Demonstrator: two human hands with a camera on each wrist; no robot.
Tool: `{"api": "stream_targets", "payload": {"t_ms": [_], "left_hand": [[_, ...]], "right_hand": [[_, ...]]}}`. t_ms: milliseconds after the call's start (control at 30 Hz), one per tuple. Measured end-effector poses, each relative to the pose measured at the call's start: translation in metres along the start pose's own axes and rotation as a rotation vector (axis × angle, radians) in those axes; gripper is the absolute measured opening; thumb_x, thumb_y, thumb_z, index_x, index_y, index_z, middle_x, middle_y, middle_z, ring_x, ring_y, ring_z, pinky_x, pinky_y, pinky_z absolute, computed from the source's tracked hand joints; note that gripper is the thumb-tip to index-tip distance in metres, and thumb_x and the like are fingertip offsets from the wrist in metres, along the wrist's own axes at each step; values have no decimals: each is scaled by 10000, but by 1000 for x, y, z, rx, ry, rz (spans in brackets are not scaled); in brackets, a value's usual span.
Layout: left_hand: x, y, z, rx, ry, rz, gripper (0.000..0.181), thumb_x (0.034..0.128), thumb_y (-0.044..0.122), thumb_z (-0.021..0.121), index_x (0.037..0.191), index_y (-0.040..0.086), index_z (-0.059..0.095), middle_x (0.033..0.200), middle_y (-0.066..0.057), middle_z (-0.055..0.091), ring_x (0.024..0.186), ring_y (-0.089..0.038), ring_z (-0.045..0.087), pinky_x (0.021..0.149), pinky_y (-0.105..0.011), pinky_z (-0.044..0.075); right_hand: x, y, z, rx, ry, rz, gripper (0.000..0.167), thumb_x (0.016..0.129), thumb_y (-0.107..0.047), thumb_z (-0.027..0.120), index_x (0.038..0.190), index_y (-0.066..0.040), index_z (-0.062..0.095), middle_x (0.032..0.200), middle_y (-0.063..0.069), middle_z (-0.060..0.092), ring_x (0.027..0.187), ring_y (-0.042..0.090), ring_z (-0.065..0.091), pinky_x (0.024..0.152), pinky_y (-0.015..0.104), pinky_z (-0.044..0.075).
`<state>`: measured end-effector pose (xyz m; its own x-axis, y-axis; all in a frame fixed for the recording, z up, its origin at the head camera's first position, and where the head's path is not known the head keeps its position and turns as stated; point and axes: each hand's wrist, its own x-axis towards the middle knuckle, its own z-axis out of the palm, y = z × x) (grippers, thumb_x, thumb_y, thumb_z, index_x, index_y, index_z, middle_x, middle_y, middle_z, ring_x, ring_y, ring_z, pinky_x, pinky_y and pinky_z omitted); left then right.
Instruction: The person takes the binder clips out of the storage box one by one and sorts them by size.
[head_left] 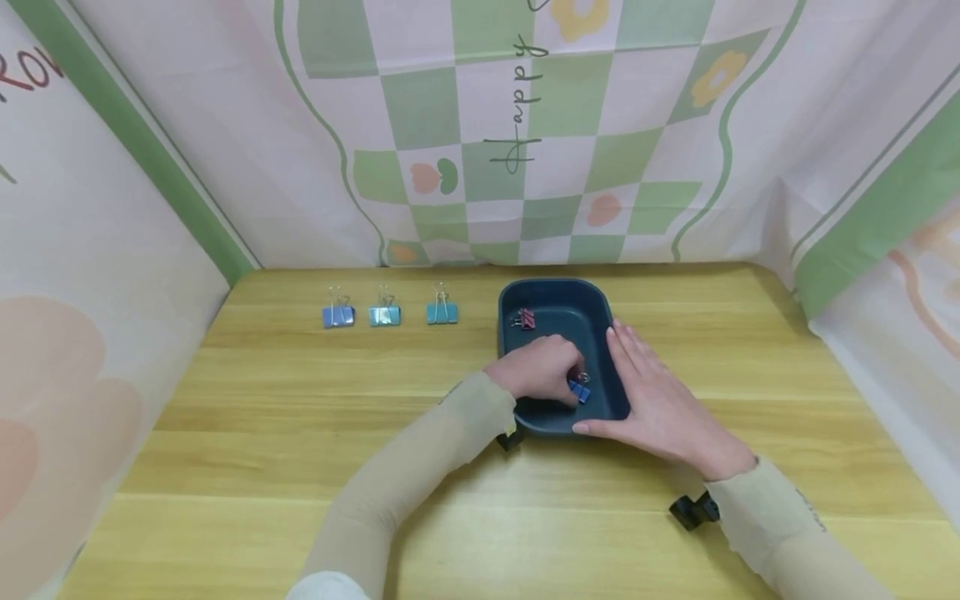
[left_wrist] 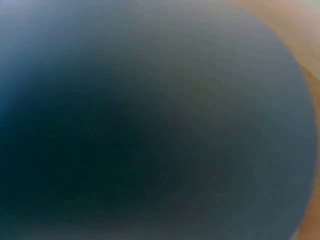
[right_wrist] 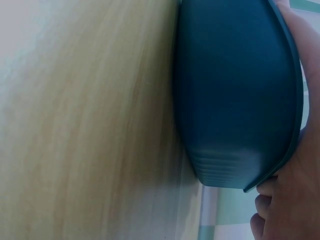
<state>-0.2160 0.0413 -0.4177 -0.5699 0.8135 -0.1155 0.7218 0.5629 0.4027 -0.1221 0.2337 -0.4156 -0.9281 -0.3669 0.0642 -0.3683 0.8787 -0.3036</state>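
In the head view, a dark blue container (head_left: 555, 427) stands on the table. My left hand (head_left: 542, 367) reaches inside it, thumb and curled fingers pinching a small blue binder clip (head_left: 580, 391) low over the container floor; the fingertips are partly hidden. Flat along the container's right side lie the fairly straight fingers of my right hand (head_left: 663, 408), with the thumb across its near right corner. A pink binder clip (head_left: 527, 319) lies near the back left inside. The right wrist view shows the container's outer wall (right_wrist: 235, 95) beside my right hand (right_wrist: 295, 200).
Left of the container, a row near the table's back edge holds a purple-blue clip (head_left: 338, 317) and two teal clips, (head_left: 385, 316) and a second teal clip (head_left: 442, 313). Patterned curtains (head_left: 495, 108) hang behind. The left wrist view is a dark blur.
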Motion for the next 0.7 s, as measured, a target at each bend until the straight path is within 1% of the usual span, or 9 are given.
{"api": "stream_targets", "payload": {"t_ms": [100,200,267,333,400,467,533,633,700], "left_hand": [[-1,-1,1,-6,-1,-8,253,836,296,862,988,122,759,794,107,643,664,-23,607,624,-135,493],[-1,-2,0,-21,11,8,240,842,317,855,956,129,759,752,111,645,617,-24,601,590,-142,491],[-2,-2,-3,-48,30,21,247,849,327,846,964,127,760,737,109,644,609,-29,593,587,-146,489],[-4,-3,-10,-70,75,49,247,857,330,832,972,125,756,740,110,643,625,-30,587,603,-148,488],[-9,-4,-22,-87,144,70,246,853,319,825,990,126,758,781,119,647,682,-20,590,653,-137,485],[-17,-6,-37,-91,227,84,245,843,296,813,1003,119,758,832,110,662,742,-23,595,700,-137,481],[-27,-9,-54,-94,307,83,261,831,275,804,1019,100,760,882,83,684,794,-47,616,735,-146,488],[-48,-19,-77,-130,393,46,261,822,239,803,1023,78,761,922,39,711,831,-94,648,770,-182,516],[-64,-30,-87,-141,440,15,245,812,222,810,1005,79,765,924,30,719,842,-110,657,795,-217,520]], "right_hand": [[0,0,1,1,-1,1,1317,768,-801,673,1625,-48,15,1695,99,-40,1543,265,-9,1201,545,196],[0,0,1,2,1,3,1318,766,-804,672,1626,-49,16,1695,101,-37,1543,267,-6,1201,545,196],[1,0,1,-1,1,3,1321,764,-807,670,1625,-47,18,1695,105,-34,1543,270,-5,1202,542,193],[0,0,2,-1,2,2,1320,766,-803,674,1624,-40,23,1694,113,-32,1543,274,-5,1203,541,190],[0,0,1,0,-2,3,1315,771,-798,675,1624,-38,22,1694,113,-38,1543,272,-11,1206,537,183],[0,0,1,2,-7,5,1312,773,-795,676,1625,-41,21,1693,108,-46,1543,266,-18,1208,536,177],[-1,-1,1,4,-9,7,1315,771,-796,676,1625,-45,17,1693,101,-55,1543,263,-22,1208,539,174],[-1,-2,1,4,-7,9,1325,762,-805,676,1627,-53,12,1693,96,-61,1543,268,-17,1202,555,180],[-1,-2,1,4,-1,10,1331,757,-804,682,1626,-49,14,1693,105,-56,1543,283,-4,1194,570,194]]}}
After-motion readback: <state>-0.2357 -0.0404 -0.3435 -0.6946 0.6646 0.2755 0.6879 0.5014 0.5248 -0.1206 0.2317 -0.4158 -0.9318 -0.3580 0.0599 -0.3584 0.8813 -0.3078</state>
